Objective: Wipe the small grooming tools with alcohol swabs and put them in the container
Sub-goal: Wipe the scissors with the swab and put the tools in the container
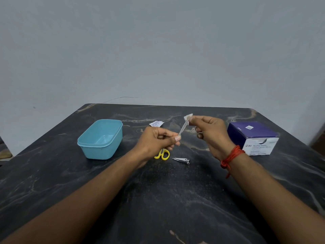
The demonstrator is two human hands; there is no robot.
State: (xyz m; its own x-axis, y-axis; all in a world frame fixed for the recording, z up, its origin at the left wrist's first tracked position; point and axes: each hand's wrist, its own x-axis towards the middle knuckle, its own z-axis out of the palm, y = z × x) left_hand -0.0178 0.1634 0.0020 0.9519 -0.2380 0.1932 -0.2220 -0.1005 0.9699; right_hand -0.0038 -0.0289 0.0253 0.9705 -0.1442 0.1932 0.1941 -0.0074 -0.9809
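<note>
The light-blue container (100, 152) stood open on the dark marbled table (158, 199), and nothing showed inside it. To its right, raised above the tabletop, the left hand (156, 141) pinched the lower end of a slim metal grooming tool (182, 128) between thumb and fingers. Further right of the container, the right hand (211, 132) pinched a white alcohol swab (187, 118) around the tool's upper tip. A red thread (232, 154) circled that wrist.

Yellow-handled scissors (164, 154) lay on the table right of the container, partly hidden under the left hand, with a nail clipper (182, 160) just beyond them. A torn swab wrapper (156, 123) lay behind and right of the container. Well to the container's right sat the purple-and-white box of alcohol swabs (253, 136); its contents could not be made out.
</note>
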